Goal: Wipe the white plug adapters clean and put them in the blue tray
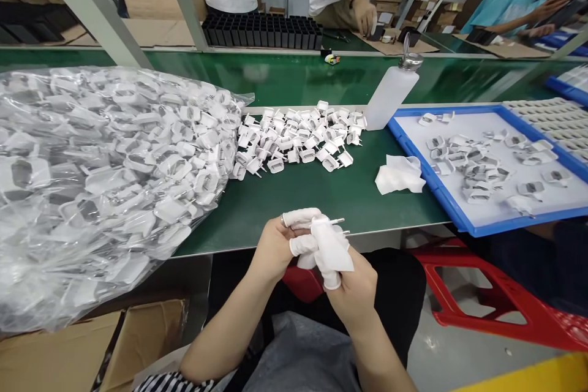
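My left hand (275, 251), with white finger cots on its fingertips, is closed on a white plastic plug housing (324, 220) just past the table's front edge. Two metal pins stick out of it to the right. A white wipe (337, 250) lies against the housing, pinched in my right hand (356, 288), which wears finger cots too. Fingers and wipe cover most of the housing. Beyond my hands, a loose pile of similar plug housings (298, 138) lies on the green table (285, 202). Another crumpled white wipe (399, 174) rests to the right.
A large clear bag of white housings (114, 165) fills the left side. A pump bottle (392, 95) stands behind the crumpled wipe. The blue-rimmed tray (434, 187) at right holds several housings. Across the bench are co-workers and black boxes (261, 30). A red stool (463, 291) stands below.
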The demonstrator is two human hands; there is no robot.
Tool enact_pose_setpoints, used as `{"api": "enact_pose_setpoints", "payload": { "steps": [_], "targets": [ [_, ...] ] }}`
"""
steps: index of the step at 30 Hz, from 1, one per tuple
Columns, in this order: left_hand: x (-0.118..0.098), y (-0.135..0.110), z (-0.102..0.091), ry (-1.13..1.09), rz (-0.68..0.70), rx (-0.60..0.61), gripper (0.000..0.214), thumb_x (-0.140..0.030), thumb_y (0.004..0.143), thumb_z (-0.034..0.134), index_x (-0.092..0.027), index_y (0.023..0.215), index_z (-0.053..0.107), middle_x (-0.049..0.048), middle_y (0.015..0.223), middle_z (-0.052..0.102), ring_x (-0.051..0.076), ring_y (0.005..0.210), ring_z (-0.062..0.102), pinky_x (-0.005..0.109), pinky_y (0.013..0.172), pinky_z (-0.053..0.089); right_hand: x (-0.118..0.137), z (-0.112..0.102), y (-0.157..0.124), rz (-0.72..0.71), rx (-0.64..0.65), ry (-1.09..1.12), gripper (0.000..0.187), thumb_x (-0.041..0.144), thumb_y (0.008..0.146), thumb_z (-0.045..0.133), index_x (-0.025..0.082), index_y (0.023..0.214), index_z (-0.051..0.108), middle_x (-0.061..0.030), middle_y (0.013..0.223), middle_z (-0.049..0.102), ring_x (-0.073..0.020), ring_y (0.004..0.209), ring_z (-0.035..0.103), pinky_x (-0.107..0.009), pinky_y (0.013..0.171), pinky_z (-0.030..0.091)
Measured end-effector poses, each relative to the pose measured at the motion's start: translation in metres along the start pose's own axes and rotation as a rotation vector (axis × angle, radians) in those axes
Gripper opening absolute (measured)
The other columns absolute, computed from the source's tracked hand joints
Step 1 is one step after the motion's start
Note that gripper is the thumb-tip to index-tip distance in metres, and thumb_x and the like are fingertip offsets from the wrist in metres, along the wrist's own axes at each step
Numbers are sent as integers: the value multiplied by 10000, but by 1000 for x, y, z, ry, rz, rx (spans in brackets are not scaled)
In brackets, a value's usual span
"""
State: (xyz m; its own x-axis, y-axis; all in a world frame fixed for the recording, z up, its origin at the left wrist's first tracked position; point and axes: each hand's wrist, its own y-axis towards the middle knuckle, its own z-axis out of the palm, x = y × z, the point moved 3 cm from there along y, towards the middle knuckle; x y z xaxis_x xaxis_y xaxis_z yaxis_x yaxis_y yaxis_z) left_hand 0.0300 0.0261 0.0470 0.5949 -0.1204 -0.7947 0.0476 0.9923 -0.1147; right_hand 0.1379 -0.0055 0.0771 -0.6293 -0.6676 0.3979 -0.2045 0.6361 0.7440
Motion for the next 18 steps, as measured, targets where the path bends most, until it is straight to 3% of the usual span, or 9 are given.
{"api": "enact_pose_setpoints", "payload": {
  "steps": [4, 8, 14, 18],
  "targets": [
    [3, -5, 6, -88, -51, -28, 355, -223, 444, 807, -203, 786, 709, 26, 755, 714, 154, 690, 656, 196, 649, 513, -2, -5, -4, -99, -108, -18, 134, 184, 860, 400, 165, 842, 532, -60, 636, 614, -153, 614, 614, -246, 540, 514],
    [2, -7, 12, -138, -82, -51, 362, -288, 466, 800, -193, 802, 707, 41, 764, 710, 172, 692, 649, 237, 655, 513, -5, -6, -10, -111, -139, -3, 152, 170, 845, 421, 166, 924, 551, -81, 694, 627, -186, 711, 643, -271, 578, 545],
    [5, -8, 16, -121, -121, -26, 371, -359, 495, 772, -164, 801, 698, 43, 679, 684, 188, 608, 623, 285, 595, 497, -10, 0, -26, 14, -202, 102, 299, 156, 842, 433, 199, 1117, 541, -78, 799, 648, -189, 778, 650, -281, 635, 559],
    [12, -10, 18, -131, -87, -36, 221, -359, 566, 722, -149, 597, 659, 15, 570, 628, 154, 578, 587, 252, 582, 471, -7, 3, -32, 97, -232, 258, 340, 166, 857, 413, 261, 1164, 523, -43, 820, 671, -176, 767, 659, -280, 646, 561]
  ]
}}
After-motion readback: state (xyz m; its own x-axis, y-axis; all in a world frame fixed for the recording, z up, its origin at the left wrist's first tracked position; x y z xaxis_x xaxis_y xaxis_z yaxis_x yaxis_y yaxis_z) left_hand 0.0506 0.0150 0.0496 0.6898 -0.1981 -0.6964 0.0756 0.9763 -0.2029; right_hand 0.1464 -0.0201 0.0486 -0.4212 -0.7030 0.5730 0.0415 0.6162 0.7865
